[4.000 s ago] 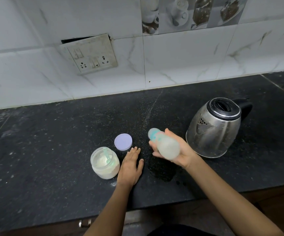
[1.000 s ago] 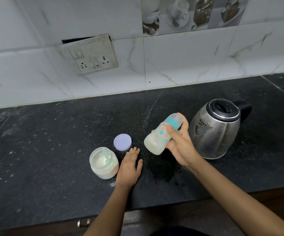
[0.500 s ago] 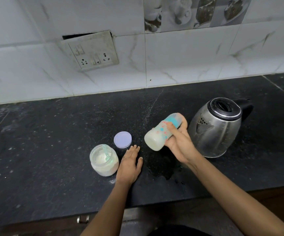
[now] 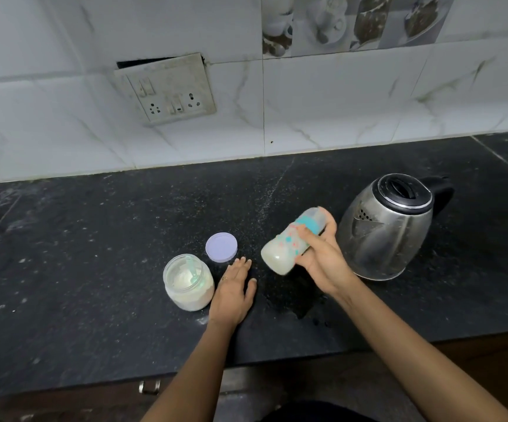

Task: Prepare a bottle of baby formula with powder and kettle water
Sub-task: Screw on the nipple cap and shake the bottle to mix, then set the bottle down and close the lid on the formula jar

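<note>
Head view shows the right hand (image 4: 319,257) gripping the tilted, milky baby bottle (image 4: 289,242) at centre frame, apparently mixing, left hand (image 4: 234,290) flat on the counter (image 4: 94,239); next, likely set it upright.

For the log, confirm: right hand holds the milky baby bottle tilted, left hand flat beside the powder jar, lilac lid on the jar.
Lid is wrong: head view shows the round lilac lid lying on the black counter, off the open clear jar. Rest stands.

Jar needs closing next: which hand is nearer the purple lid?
Left. The left hand lies flat on the counter, just this side of the lid; the right hand holds the bottle farther right.
</note>
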`<state>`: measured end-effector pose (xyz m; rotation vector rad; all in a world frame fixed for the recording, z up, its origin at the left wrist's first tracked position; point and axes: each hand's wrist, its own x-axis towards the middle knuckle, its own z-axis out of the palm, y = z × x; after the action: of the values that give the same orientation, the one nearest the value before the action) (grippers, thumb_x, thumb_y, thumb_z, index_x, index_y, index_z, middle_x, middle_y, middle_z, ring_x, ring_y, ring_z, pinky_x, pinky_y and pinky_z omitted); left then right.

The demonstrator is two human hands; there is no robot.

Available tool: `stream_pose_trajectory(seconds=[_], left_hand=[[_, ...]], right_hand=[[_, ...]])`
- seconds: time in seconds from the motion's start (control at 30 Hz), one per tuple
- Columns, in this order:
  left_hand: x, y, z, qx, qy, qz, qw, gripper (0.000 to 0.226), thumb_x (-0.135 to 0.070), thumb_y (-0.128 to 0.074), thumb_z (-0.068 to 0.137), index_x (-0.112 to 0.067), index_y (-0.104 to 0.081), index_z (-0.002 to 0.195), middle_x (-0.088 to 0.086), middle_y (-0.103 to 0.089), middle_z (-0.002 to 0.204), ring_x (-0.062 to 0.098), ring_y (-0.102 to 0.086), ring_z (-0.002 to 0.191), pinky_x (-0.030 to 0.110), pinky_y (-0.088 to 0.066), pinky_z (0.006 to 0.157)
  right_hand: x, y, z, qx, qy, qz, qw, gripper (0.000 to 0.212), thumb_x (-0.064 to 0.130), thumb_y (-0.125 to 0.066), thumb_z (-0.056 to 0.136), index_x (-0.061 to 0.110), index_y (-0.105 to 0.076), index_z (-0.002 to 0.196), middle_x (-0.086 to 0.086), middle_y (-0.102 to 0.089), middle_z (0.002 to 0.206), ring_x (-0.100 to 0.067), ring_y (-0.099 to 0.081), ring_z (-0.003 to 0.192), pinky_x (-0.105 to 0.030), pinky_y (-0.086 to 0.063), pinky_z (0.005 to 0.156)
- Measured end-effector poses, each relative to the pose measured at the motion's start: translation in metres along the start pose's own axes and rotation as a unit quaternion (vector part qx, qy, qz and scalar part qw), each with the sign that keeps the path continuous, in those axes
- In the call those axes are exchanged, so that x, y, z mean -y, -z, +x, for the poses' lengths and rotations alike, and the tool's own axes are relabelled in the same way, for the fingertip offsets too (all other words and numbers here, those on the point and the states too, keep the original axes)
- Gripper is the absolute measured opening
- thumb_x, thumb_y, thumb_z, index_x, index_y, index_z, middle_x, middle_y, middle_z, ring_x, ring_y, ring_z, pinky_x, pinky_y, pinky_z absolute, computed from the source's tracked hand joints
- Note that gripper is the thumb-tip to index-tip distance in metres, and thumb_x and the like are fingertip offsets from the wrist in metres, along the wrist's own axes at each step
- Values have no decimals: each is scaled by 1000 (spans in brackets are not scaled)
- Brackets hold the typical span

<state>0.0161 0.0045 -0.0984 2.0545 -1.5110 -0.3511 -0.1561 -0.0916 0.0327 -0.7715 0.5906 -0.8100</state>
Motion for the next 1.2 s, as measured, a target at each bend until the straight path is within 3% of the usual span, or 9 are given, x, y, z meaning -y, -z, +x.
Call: stream_pose_trajectory(seconds=[0.17, 0.33, 0.43, 0.6, 0.73, 0.9, 0.97, 1.1, 1.2], left_hand=[[-1, 1, -1, 9, -3, 0, 1000, 48, -30, -45, 97, -18, -41, 143, 0, -36, 152, 13, -26, 143, 29, -16, 119], [-6, 4, -3, 6, 3, -3, 1000, 48, -27, -44, 97, -17, -40, 144, 1, -35, 153, 13, -25, 144, 29, -14, 120], [-6, 5, -3, 9, 5, -5, 1000, 48, -28, -44, 98, -17, -40, 144, 1, -34, 153, 12, -24, 144, 28, -13, 120], [-9, 7, -5, 7, 6, 2, 1000, 47, -27, -43, 98, -16, -40, 144, 2, -35, 153, 14, -24, 144, 29, -15, 120], [-14, 10, -6, 9, 5, 9, 1000, 47, -26, -43, 99, -13, -40, 144, 5, -34, 153, 17, -25, 144, 30, -17, 118], [-19, 17, -13, 11, -7, 20, 1000, 47, -25, -43, 99, -14, -37, 145, 4, -34, 153, 16, -26, 143, 28, -18, 117], [-15, 21, -20, 18, -33, 19, 999, 47, -24, -44, 98, -15, -38, 144, 4, -35, 153, 15, -27, 143, 26, -16, 117], [-6, 34, -45, 8, -94, 17, 995, 45, -20, -48, 96, -12, -44, 140, 4, -45, 146, 15, -36, 139, 24, -16, 117], [-2, 47, -66, -3, -130, 20, 991, 41, -18, -53, 94, -11, -52, 134, 4, -55, 137, 18, -47, 131, 25, -24, 112]], right_hand=[[-7, 8, -9, 128, -49, -94, 986, 66, 0, -61, 86, 35, -35, 136, -17, -60, 113, -47, -60, 103, -59, -49, 90], [-3, 9, 1, -14, -27, 51, 998, 65, 4, -59, 86, 33, -31, 137, -15, -56, 119, -39, -56, 115, -58, -52, 87], [-1, 20, -4, 49, -62, -14, 997, 71, 4, -66, 81, 36, -34, 136, -18, -52, 123, -44, -57, 111, -55, -54, 82], [-1, 20, -3, 21, 3, -149, 989, 68, 1, -66, 84, 38, -34, 130, -13, -49, 121, -27, -58, 110, -54, -52, 89], [-3, 22, -3, 84, 95, -397, 909, 70, 0, -72, 80, 38, -35, 126, 2, -47, 125, -12, -58, 108, -36, -52, 93], [-3, 22, -7, 153, 133, -583, 787, 63, 17, -73, 78, 39, -34, 123, 18, -43, 125, -14, -51, 112, -39, -45, 99], [-1, 19, -8, 150, 124, -598, 777, 64, 15, -71, 78, 42, -33, 122, 22, -42, 121, -13, -52, 108, -39, -47, 97], [2, 19, -11, 122, 87, -589, 794, 66, 4, -71, 77, 36, -32, 120, -5, -49, 121, -29, -54, 109, -49, -49, 95], [3, 17, -14, 110, 72, -610, 781, 65, 4, -71, 77, 31, -31, 120, -7, -47, 122, -27, -53, 111, -49, -46, 97]])
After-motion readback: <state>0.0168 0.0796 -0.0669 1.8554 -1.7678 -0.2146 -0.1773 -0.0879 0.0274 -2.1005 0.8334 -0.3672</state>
